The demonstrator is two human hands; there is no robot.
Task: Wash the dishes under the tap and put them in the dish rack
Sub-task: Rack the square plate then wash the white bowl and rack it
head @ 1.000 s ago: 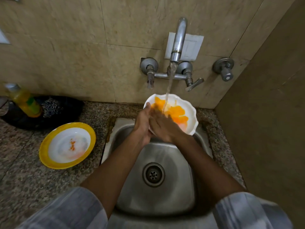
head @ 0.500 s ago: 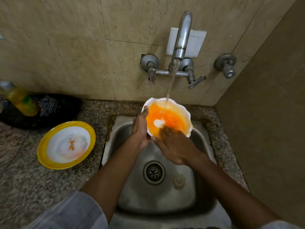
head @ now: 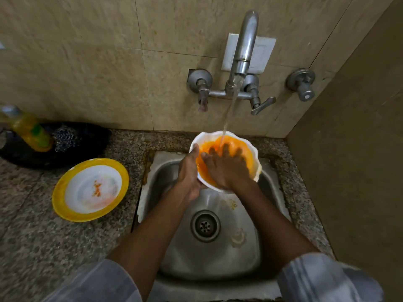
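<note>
1. Changed from half a second ago: right hand (head: 226,168) now pushed deeper into the white bowl (head: 254,149), fingers spread flat over the orange inside, not bunched near the bottom rim as before.
2. Changed too: no white foamy spot in the orange water now; bowl tipped a bit more toward the camera.
3. Same as before: left hand (head: 188,171) clamped on the bowl's rim at 9 o'clock, thumb up along the edge.
4. Same as before: yellow plate (head: 65,186) lying flat on the speckled counter (head: 32,247), at 9 o'clock from the sink (head: 218,258), with orange smears in its middle.
5. Hard to see: left fingers tucked under the bowl, out of sight. Bowl's near rim covered by the right wrist.
6. Hard to see: right fingertips blurry in the orange water. Yellow bottle (head: 30,134) at 10 o'clock blurry, next to a dark scrubber (head: 65,137) on a black tray (head: 91,136).
7. Cut off: both grey sleeves (head: 327,280) by the bottom edge.
8. Hand shapes: both arms reaching up from 6 o'clock, meeting at the bowl. Right palm down, open, pressed on the bowl's inside.
9. Bowl held above the sink's far edge, right under the tap (head: 244,46). Water (head: 229,114) running down into the bowl at its 12 o'clock side.
</note>
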